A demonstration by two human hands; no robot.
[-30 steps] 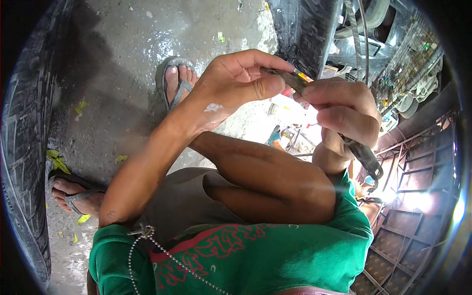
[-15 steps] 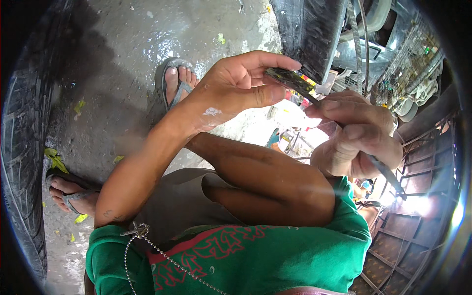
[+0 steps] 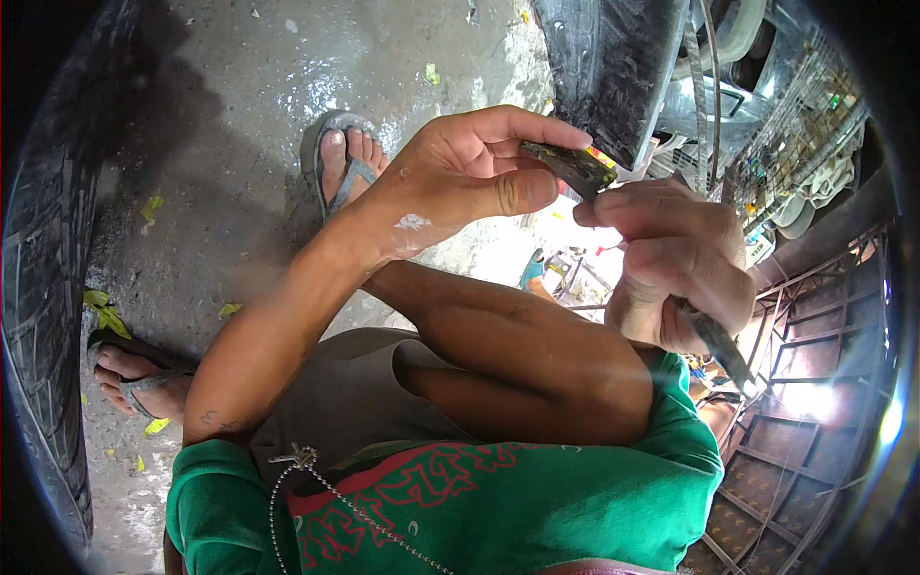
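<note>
The left hand pinches a small dark flat block with a yellow and red edge between thumb and fingertips, holding it up in front of the person's chest, over the raised knee. The right hand is clenched around a dark, slim tool whose end sticks out below the fist toward the lower right; its upper fingers almost meet the block, though actual contact cannot be made out. Below them lies a wet concrete floor, where two feet in grey sandals rest. A tyre curves along the left edge, and another dark tyre stands just behind the block. No container shows its contents clearly.
</note>
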